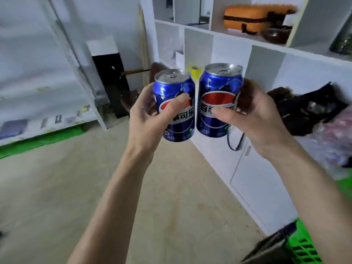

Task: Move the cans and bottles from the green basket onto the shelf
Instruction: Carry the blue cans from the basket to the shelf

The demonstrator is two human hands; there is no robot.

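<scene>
I hold two blue cola cans upright, side by side, in front of the white shelf (266, 48). My left hand (150, 119) is wrapped around the left can (171, 88), thumb across its label. My right hand (257, 119) grips the right can (219, 86), which sits slightly higher. The cans nearly touch. Behind them, a yellow bottle cap (196, 71) shows on the shelf. A corner of the green basket (302, 246) is at the bottom right, its contents hidden.
An orange case (251, 16) and a dark bowl (276, 34) lie on an upper shelf. Dark cloth (304, 109) and plastic bags (335, 134) fill a compartment at right. White cabinet doors (257, 178) run below. Wooden floor (76, 187) spreads to the left.
</scene>
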